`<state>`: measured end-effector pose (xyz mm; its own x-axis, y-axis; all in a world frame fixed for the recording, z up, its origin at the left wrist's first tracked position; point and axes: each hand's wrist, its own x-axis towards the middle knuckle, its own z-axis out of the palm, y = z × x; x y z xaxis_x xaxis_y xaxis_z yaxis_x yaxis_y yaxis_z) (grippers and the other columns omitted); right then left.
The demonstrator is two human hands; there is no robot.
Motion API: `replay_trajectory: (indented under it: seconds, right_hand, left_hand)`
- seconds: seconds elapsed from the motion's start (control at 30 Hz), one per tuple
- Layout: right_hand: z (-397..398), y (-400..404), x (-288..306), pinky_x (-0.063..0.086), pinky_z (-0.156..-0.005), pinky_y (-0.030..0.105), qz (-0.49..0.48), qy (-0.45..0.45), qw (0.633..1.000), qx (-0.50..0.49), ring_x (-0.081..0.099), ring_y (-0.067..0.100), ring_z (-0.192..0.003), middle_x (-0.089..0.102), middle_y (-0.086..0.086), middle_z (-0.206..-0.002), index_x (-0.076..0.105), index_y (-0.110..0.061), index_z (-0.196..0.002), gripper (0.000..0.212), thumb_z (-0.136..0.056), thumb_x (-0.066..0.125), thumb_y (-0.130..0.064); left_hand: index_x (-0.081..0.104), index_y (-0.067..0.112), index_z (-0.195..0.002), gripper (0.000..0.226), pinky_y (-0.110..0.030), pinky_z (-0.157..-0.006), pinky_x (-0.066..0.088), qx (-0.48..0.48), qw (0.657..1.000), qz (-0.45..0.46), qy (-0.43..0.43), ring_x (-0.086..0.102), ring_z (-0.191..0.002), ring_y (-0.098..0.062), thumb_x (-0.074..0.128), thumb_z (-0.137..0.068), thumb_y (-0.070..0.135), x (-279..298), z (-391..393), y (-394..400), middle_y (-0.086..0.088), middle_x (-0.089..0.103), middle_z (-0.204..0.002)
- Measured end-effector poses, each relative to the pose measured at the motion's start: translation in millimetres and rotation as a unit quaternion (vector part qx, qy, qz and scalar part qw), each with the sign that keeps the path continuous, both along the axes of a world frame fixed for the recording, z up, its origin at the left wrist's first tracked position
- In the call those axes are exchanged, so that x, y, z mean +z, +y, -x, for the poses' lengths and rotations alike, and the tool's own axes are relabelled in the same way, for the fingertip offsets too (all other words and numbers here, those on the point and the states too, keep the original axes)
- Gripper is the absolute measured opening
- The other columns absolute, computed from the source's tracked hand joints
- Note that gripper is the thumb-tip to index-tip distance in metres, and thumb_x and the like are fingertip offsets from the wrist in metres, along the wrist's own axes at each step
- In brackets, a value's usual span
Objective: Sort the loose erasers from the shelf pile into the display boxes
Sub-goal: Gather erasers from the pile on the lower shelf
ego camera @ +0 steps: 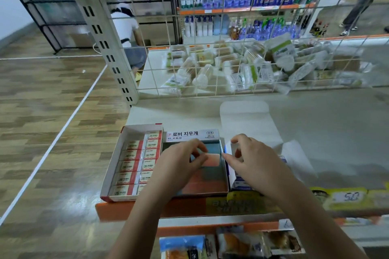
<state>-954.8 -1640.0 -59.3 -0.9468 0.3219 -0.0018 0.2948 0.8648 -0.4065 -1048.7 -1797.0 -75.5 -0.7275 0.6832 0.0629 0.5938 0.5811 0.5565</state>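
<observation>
Head view is showing both hands working over three display boxes at the front edge of a shop shelf. At nine o'clock, the red-rimmed box is sitting nearly full, with two neat rows of wrapped erasers and a gap at its far end. The left hand is reaching into the middle blue box, fingers pinching a pinkish eraser and settling it among others already lying flat there. The right hand is gripping what looks like a small white eraser just above the white box at three o'clock. No loose pile is showing on the shelf, so I judge the sorting to be nearly finished, with these last pieces left to seat.
</observation>
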Motion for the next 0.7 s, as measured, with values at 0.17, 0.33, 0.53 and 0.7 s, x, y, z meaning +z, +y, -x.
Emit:
replay_trajectory:
  seconds: [0.17, 0.33, 0.53, 0.7]
  right_hand:
    - [-3, -1, 0, 0.046, -0.076, 0.024, 0.012, -0.013, 1.000, 0.008, 0.054, 0.010, -0.087, 0.059, -0.005, -0.102, 0.048, -0.022, -0.118, 0.035, -0.095, 0.043, -0.047]
    - [-6, -3, -1, 0.037, -0.066, 0.019, 0.010, -0.014, 1.000, 0.017, 0.051, 0.009, -0.081, 0.054, -0.008, -0.090, 0.049, -0.022, -0.109, 0.027, -0.096, 0.042, -0.044]
    - [-6, -2, -2, 0.039, -0.065, 0.024, 0.011, -0.009, 1.000, 0.022, 0.050, 0.010, -0.076, 0.053, -0.006, -0.083, 0.046, -0.022, -0.092, 0.021, -0.096, 0.041, -0.043]
    - [-7, -2, -3, 0.033, -0.057, 0.019, 0.006, -0.004, 0.999, 0.037, 0.046, 0.006, -0.069, 0.049, -0.008, -0.080, 0.040, -0.025, -0.089, 0.018, -0.097, 0.041, -0.041]
  left_hand:
    - [0.058, 0.032, -0.099, 0.014, -0.010, -0.059, 0.027, 0.019, 0.999, 0.011, 0.047, 0.043, -0.076, 0.001, 0.054, -0.089, 0.041, -5, -7, 6, 0.020, 0.051, -0.090]
    - [0.058, 0.030, -0.104, 0.018, -0.014, -0.068, 0.030, 0.028, 0.995, 0.036, 0.084, 0.038, -0.091, 0.000, 0.051, -0.091, 0.041, -13, -10, 9, 0.014, 0.051, -0.104]
    - [0.057, 0.032, -0.108, 0.027, -0.010, -0.063, 0.028, 0.001, 0.995, 0.029, 0.091, 0.039, -0.097, 0.000, 0.053, -0.086, 0.047, -15, -14, 6, 0.015, 0.052, -0.107]
    - [0.060, 0.034, -0.108, 0.025, -0.017, -0.069, 0.030, -0.009, 0.989, 0.054, 0.135, 0.044, -0.101, -0.005, 0.059, -0.085, 0.043, -15, -13, 6, 0.013, 0.054, -0.110]
